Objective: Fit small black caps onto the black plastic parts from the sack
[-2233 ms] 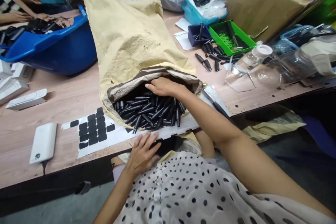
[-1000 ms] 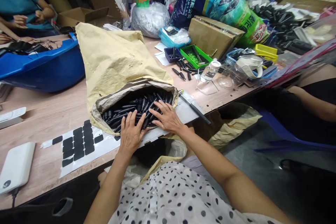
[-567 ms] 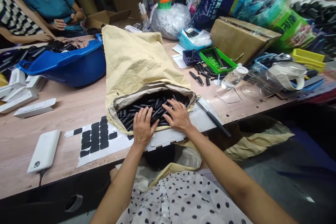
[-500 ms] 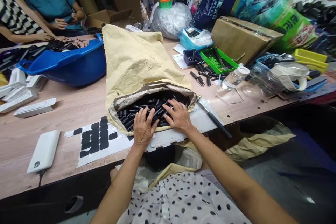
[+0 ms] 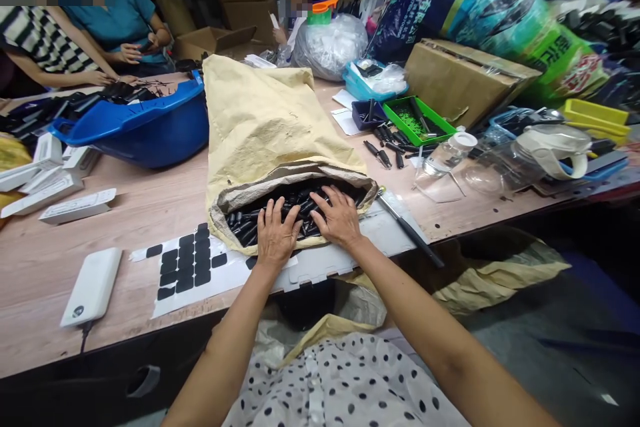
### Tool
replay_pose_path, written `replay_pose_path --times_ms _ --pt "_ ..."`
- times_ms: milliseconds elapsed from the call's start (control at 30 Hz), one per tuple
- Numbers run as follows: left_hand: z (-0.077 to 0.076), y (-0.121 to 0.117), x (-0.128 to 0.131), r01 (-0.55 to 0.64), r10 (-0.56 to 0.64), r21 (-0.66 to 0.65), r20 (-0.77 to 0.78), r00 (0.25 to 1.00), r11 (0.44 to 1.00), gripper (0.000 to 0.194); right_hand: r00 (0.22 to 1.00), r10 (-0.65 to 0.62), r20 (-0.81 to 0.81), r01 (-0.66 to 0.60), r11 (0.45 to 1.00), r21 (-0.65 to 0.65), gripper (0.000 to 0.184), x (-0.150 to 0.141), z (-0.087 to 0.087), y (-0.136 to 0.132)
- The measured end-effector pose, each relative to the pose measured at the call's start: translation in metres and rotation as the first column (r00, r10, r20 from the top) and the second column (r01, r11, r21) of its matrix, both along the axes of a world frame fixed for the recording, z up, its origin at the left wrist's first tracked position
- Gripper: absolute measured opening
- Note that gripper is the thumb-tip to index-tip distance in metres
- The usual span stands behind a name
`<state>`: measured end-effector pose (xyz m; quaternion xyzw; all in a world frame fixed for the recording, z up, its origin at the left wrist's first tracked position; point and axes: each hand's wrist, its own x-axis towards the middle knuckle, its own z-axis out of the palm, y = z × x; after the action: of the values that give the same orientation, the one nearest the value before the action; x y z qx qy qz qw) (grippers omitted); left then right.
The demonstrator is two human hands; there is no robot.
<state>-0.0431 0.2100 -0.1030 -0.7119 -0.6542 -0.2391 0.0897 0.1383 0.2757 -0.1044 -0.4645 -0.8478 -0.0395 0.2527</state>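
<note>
1. Black parts (image 5: 245,224) lie in the mouth of the sack (image 5: 280,117) on the table (image 5: 30,280); its depths are hidden.
2. Left hand (image 5: 275,235) and right hand (image 5: 339,219) touch them, fingers spread, covering some.
3. The blue tub's (image 5: 160,130) contents are hard to make out.

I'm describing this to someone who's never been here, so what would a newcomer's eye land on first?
Probably the big pale-yellow fabric sack lying mid-table, its mouth facing the wearer and full of slim black plastic-looking pieces, with the left hand and right hand on them. Next, perhaps, the deep blue plastic basin left of it, and the bright green tray beyond its right side.
</note>
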Motion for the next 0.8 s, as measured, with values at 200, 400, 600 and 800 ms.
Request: replay_pose_path --times_ms 200,400,600,800 --pt "0.0 0.013 0.0 -0.037 0.038 0.028 -0.018 0.999 0.999 0.041 0.998 -0.065 -0.015 0.065 0.998 -0.008 0.046 -0.009 -0.001 0.007" --pt "0.001 0.008 0.003 -0.039 0.04 0.065 -0.025 0.999 0.997 0.045 0.999 -0.034 -0.042 0.037 0.997 0.064 0.05 -0.005 -0.003 0.006" --pt "0.005 0.005 0.001 -0.017 0.02 0.078 -0.033 0.999 0.997 0.051 0.996 -0.005 -0.084 0.013 0.995 0.096 0.05 -0.004 -0.004 0.007" --pt "0.003 -0.019 0.013 -0.103 0.107 0.156 -0.021 0.994 0.982 0.061 0.994 0.001 -0.113 0.011 0.995 0.101 0.046 -0.005 -0.006 0.008"
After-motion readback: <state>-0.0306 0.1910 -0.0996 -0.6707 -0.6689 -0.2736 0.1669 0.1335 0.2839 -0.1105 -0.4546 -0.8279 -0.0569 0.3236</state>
